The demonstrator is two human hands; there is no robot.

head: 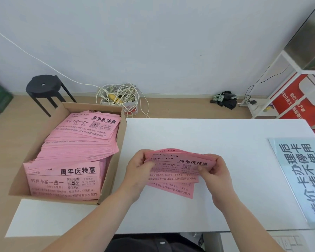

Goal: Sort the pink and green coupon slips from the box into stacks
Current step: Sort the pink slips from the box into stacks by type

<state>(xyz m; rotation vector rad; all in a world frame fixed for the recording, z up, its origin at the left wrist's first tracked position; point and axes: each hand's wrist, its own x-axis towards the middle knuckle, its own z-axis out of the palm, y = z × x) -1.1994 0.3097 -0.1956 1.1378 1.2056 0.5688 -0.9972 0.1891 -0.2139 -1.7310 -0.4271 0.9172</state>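
A cardboard box (pixel 115 171) stands at the table's left edge, filled with many pink coupon slips (pixel 76 142) printed in black; no green slip shows. Over the middle of the white table (pixel 225 139) I hold a small fanned bundle of pink slips (pixel 173 177). My left hand (pixel 137 170) grips the bundle's left end, thumb on top. My right hand (pixel 215 170) pinches its right end between thumb and fingers. The bundle hangs just above the tabletop, slips slightly offset from one another.
A blue-and-white printed sign (pixel 302 175) lies on the table's right side. Beyond the table stand a black stool (pixel 44 86), a small box of tangled white cable (pixel 120 97), and a white shelf frame (pixel 287 70) with a red poster.
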